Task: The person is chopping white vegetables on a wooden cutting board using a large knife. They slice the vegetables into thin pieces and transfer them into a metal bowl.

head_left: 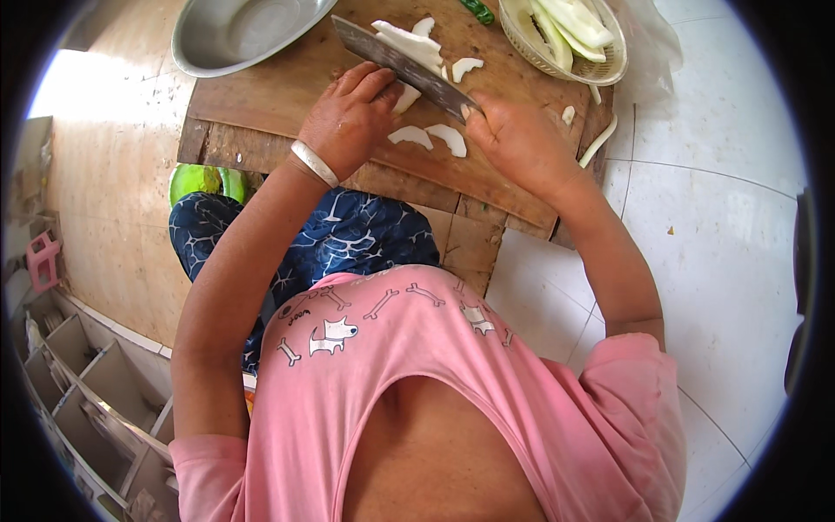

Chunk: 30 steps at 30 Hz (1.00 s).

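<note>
My right hand (518,143) grips a broad-bladed kitchen knife (402,68) near the right of the wooden board (270,109). The dark blade slants up and to the left, its tip toward the metal basin. On the near side of the blade, my left hand (350,113) has curled fingers against a white vegetable piece (406,97), mostly hidden beneath them. Beyond the knife lies a small heap of white vegetable slices (409,42). Curved slices (447,139) are scattered on the board nearer to me, and another slice (466,68) rests to the right of the blade.
A metal basin (248,35) stands at the far left of the board. At the far right, a woven basket (623,63) holds long pale-green vegetable pieces (574,26), beside a clear plastic bag (652,52). A green pepper-like vegetable (477,10) lies at the far edge. Below the board is a bright green object (195,179).
</note>
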Motion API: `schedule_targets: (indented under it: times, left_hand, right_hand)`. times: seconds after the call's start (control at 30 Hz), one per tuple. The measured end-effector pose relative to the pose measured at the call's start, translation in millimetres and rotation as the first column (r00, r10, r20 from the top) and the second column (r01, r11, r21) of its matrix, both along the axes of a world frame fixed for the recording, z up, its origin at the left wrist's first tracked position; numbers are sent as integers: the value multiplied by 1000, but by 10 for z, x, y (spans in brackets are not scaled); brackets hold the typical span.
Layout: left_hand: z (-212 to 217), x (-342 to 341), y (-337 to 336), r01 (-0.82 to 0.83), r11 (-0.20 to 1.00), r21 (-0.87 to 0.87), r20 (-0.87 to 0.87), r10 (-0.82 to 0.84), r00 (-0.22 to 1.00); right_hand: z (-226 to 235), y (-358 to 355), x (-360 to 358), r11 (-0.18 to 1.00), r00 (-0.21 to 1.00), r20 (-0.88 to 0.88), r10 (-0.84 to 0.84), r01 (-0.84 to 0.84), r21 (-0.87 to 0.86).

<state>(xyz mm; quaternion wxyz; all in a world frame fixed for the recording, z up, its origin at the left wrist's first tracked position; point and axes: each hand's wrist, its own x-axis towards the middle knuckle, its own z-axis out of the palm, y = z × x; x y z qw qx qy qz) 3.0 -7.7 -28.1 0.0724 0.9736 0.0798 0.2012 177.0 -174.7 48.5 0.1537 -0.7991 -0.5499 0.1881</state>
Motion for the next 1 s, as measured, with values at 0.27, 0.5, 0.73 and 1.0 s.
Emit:
schedule_targets:
  times: [0.27, 0.5, 0.73, 1.0]
  left_hand:
    - [11, -17, 4, 4, 995, -103, -22, -6, 1000]
    - [-30, 62, 40, -9, 1000, -25, -6, 9, 1000]
    - [-32, 42, 33, -20, 996, -84, -3, 20, 1000]
    - [-60, 53, 36, 16, 997, -72, 25, -14, 1000]
  right_hand:
    - [235, -98, -56, 996, 987, -135, -88, 84, -33]
    - [327, -138, 38, 998, 998, -60, 3, -6, -57]
    - [217, 71, -10, 988, 999, -33, -14, 9, -155]
    - [11, 33, 49, 998, 987, -145, -66, 64, -21]
